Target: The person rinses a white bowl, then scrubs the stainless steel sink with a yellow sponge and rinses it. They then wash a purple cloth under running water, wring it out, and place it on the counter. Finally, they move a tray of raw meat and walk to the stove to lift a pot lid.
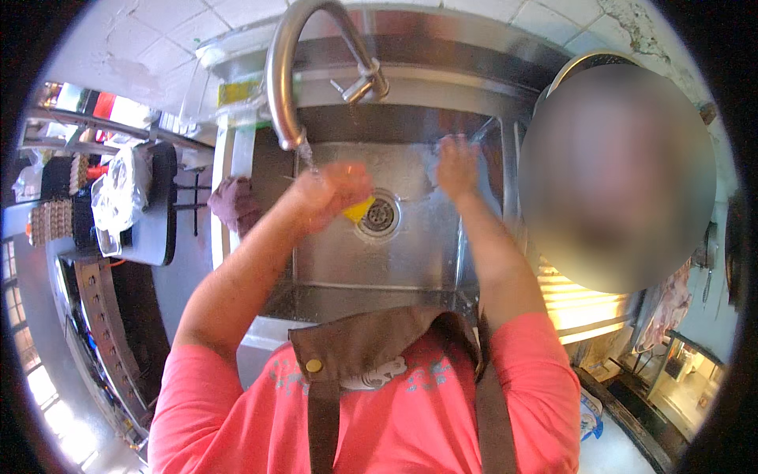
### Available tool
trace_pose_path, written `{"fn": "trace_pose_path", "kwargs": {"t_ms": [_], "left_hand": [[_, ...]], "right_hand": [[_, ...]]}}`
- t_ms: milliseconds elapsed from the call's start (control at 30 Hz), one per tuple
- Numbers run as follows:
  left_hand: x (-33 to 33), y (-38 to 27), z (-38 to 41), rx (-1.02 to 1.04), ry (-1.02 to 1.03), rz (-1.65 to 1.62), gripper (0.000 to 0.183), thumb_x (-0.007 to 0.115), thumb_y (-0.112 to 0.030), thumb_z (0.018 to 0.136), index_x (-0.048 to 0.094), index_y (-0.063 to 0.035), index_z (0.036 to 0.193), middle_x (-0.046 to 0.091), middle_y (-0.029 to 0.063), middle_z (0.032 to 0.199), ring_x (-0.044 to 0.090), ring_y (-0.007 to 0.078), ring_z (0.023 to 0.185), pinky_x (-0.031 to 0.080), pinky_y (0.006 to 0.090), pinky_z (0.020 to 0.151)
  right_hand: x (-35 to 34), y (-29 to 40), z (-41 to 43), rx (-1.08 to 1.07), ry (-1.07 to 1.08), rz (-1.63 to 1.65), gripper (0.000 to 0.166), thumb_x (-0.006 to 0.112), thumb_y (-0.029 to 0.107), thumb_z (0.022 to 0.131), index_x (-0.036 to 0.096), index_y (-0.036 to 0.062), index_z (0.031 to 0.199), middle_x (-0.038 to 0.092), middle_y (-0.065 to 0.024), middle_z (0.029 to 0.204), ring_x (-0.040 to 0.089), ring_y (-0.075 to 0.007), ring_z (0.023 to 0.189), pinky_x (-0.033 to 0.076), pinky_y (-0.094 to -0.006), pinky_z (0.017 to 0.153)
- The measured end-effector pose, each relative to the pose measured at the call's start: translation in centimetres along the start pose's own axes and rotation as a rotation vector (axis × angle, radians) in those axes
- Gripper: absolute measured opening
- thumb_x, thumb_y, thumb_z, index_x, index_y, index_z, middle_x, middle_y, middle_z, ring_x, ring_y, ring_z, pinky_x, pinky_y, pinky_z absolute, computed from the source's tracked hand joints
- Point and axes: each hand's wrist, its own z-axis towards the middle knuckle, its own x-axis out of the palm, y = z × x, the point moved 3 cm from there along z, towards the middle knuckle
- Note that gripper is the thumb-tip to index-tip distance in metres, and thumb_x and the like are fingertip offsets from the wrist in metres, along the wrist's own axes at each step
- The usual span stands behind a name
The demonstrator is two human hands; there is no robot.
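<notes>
My left hand is blurred and closes around a yellow sponge over the stainless steel sink. From the spout of the curved faucet, a stream of water falls towards that hand and wrist. The drain strainer lies just right of the sponge. My right hand is by the sink's right wall, fingers extended and somewhat apart, with nothing seen in it. Whether its palm touches the steel, I cannot tell. The faucet lever is behind the basin.
A purplish cloth hangs over the sink's left rim. Farther left, a dark table carries a plastic bag, with egg trays beyond. A large blurred patch covers the right side, before a round metal rim.
</notes>
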Motion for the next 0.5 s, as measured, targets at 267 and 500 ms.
{"fn": "trace_pose_path", "kwargs": {"t_ms": [267,500], "left_hand": [[4.4,-6.1,-2.1,-0.031,0.225,0.314,0.044,0.052,-0.024,0.091,0.046,0.0023,0.126,0.054,0.0164,0.122,0.053,0.0264,0.114,0.043,0.0376,0.094],[4.7,0.4,-3.2,-0.488,0.538,0.622,0.044,0.054,-0.028,0.089,0.049,-0.0011,0.124,0.056,0.0133,0.121,0.055,0.0234,0.11,0.044,0.0362,0.091]], "right_hand": [[6.1,5.3,-12.1,0.309,0.273,0.198,0.081,0.049,0.054,0.081,0.022,0.0084,0.143,0.005,-0.0257,0.148,0.005,-0.0435,0.136,0.005,-0.0564,0.109],[-0.4,6.8,-19.3,-0.468,0.76,0.106,0.1,0.063,0.056,0.071,0.015,0.0071,0.144,0.001,-0.0248,0.149,0.002,-0.0408,0.138,0.01,-0.0591,0.107]]}}
